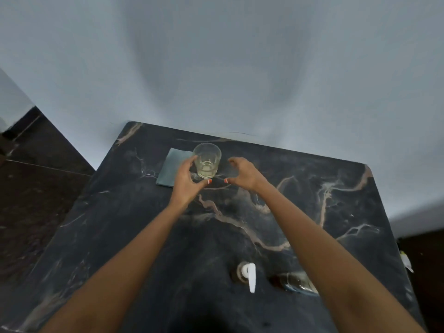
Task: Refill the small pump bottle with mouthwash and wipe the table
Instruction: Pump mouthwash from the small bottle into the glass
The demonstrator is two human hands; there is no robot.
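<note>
A clear glass (207,160) with a little pale yellowish liquid stands at the far side of the dark marble table (134,224). My left hand (188,181) is curled around its left side, fingers apart, touching or nearly touching it. My right hand (241,174) hovers open just right of the glass, not touching. A folded grey-blue cloth (171,167) lies flat left of the glass, partly under my left hand. Near the front, a white pump head (248,276) lies on the table. Beside it is a clear small bottle (296,283), partly hidden by my right forearm.
The table stands against a pale blue wall (216,68). Dark floor (36,188) shows to the left of the table, and more at the right edge. A small white and yellow object (406,260) sits past the table's right edge.
</note>
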